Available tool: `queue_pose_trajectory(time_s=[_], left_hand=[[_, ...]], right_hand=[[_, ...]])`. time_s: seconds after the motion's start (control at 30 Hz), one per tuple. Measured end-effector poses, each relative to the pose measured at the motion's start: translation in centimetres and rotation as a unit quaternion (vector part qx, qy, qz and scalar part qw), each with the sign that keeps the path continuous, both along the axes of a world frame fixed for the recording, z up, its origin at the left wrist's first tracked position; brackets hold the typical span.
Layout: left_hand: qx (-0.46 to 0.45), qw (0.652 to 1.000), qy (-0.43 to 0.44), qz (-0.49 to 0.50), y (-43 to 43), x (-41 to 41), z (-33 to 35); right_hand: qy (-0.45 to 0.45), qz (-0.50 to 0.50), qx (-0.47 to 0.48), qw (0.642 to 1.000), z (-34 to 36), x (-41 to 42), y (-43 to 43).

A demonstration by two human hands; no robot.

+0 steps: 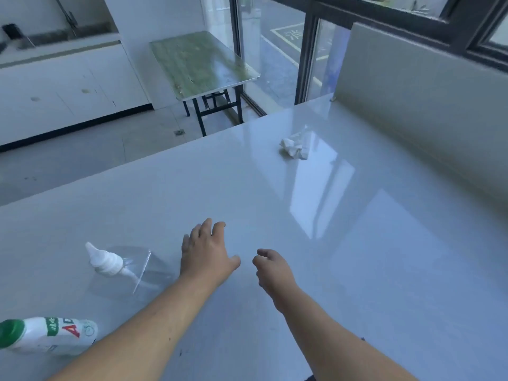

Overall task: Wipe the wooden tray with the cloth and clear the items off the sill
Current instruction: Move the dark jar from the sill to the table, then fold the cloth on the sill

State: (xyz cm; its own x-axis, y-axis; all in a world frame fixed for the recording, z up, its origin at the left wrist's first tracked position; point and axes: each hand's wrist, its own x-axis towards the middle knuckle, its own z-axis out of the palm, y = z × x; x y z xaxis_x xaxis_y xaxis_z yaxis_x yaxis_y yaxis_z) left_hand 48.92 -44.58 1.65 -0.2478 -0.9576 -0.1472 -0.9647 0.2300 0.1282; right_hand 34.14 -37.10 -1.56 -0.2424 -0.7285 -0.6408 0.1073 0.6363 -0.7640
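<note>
Cloth (pixel 294 145), white and crumpled, lies at one o'clock on the glossy pale desk (pixel 384 243), well apart from our hands. Our left hand (pixel 206 255) is spread, empty; our right hand (pixel 270 266) loosely curled, empty. At nine o'clock lies a clear pump bottle (pixel 123 266); a green-capped bottle (pixel 48 335) is cut off at left.

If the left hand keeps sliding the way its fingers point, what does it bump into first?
Probably nothing soon. The left hand points up and slightly right across the bare glossy counter. The crumpled white cloth lies farther right, likely off that line, though depth is hard to judge.
</note>
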Motion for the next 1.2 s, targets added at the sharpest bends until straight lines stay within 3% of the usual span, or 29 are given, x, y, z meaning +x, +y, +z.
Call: queue_pose_trajectory(time_s=[0.1,0.23,0.4,0.63,0.8,1.03,1.2], left_hand=[[0.008,0.995,0.071,-0.071,2.6,-5.6,0.8],[0.084,0.973,0.117,-0.179,8.8,-15.7,1.2],[0.155,0.930,0.111,-0.314,20.8,-28.0,0.3],[0.233,0.872,0.056,-0.427,41.4,-39.1,-3.4],[0.280,0.872,-0.017,-0.401,50.9,-42.7,-5.3],[0.314,0.868,-0.017,-0.383,55.6,-44.6,-7.0],[0.317,0.860,-0.023,-0.399,55.1,-45.5,-7.4]], right_hand=[[0.155,0.028,-0.033,0.987,1.0,-5.9,4.2],[0.348,0.051,-0.027,0.936,1.6,-15.2,12.6],[0.425,0.009,0.033,0.904,1.8,-25.5,28.1],[0.425,-0.098,0.134,0.890,0.3,-33.4,52.2],[0.388,-0.186,0.208,0.879,-1.3,-35.5,64.2],[0.241,-0.249,0.186,0.919,-3.9,-35.4,69.2],[0.206,-0.279,0.185,0.920,-4.6,-35.4,67.5]])
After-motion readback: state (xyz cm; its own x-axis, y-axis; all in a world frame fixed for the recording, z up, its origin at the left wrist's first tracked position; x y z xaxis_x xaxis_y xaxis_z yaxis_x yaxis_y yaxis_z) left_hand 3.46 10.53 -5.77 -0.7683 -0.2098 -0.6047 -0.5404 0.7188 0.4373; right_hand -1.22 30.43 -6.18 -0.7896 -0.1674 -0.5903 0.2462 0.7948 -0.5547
